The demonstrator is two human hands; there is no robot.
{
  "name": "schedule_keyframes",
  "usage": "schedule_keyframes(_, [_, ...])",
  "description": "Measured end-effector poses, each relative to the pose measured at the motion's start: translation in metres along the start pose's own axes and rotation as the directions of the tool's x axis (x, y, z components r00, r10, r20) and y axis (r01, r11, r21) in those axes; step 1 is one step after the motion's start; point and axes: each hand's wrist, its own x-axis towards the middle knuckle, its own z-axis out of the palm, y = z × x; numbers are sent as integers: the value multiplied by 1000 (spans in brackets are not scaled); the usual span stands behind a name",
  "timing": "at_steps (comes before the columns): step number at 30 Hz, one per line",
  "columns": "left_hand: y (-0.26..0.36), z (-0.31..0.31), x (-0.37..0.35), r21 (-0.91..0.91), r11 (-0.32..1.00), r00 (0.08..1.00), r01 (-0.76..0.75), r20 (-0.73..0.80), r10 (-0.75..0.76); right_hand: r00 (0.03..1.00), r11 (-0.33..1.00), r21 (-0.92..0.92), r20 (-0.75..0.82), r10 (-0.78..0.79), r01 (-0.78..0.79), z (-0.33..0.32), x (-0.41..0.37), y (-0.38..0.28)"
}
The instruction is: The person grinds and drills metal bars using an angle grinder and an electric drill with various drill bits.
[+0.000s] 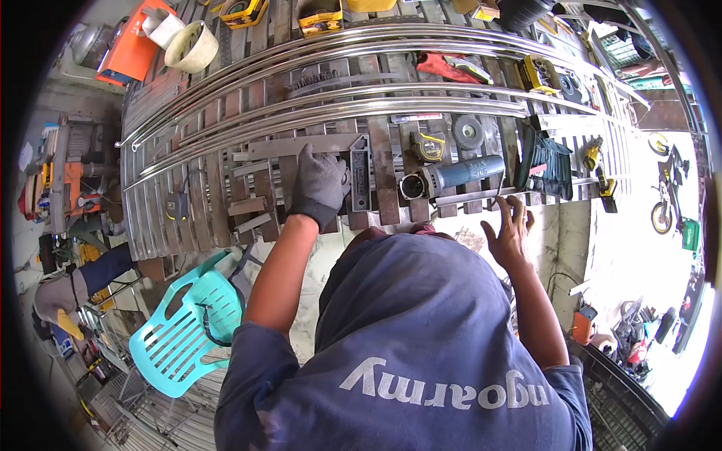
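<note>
My left hand, in a grey glove, lies at the slatted table's near edge, just below a flat metal bar and beside a dark metal square-shaped tool. Its fingers look curled, and what they hold is hidden. My right hand is bare, with fingers apart, at the table edge near a thin metal strip. Between the hands lies a blue angle grinder. Beyond it are a yellow tape measure and a round disc.
Long shiny tubes cross the slatted table. A dark brush-like item and a yellow tool lie at right. A turquoise chair stands lower left; another person's arm shows at far left.
</note>
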Motion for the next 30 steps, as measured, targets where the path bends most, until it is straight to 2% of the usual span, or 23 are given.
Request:
schedule_keyframes(3, [3, 6, 2, 112, 994, 1000, -6, -13, 7, 1000, 1000, 0, -7, -7, 7, -4, 3, -2])
schedule_keyframes(5, [4, 2, 3, 121, 993, 1000, 11, -7, -10, 1000, 1000, -4, -18, -2, 1, -7, 6, -2])
schedule_keyframes(7, [3, -9, -2, 59, 996, 996, 67, 48, -70, 1000, 1000, -9, -19, 5, -5, -10, 4, -2])
schedule_keyframes(8, [-2, -7, -3, -12, 999, 999, 45, 7, -45, 1000, 1000, -11, -23, 7, -8, -8, 4, -1])
schedule_keyframes(11, [-8, -3, -3, -11, 999, 998, -39, -40, 39, 1000, 1000, -6, -9, -19, 19, -5, 7, 0])
schedule_keyframes(16, [-6, -12, -6, 31, 1000, 1000, -3, -11, 3, 995, 995, 35, -42, -92, 93, -10, 13, 5])
schedule_keyframes(20, [3, -64, -31, -45, 976, 974, 211, 97, -206, 981, 981, 52, -75, -181, 185, -24, 26, 16])
schedule_keyframes(23, [14, -78, -83, -117, 919, 926, 376, 6, -378, 954, 956, 76, -125, -274, 284, -29, 40, 23])
schedule_keyframes(24, [24, -83, -101, -105, 890, 895, 444, 18, -445, 939, 938, 108, -146, -312, 328, -28, 46, 24])
schedule_keyframes(27, [59, -60, -169, -130, 824, 828, 551, -40, -559, 882, 868, 187, -217, -419, 459, -30, 62, 15])
schedule_keyframes(30, [116, -45, -240, -113, 727, 732, 678, 197, -652, 758, 708, 274, -274, -592, 651, -17, 74, 1])
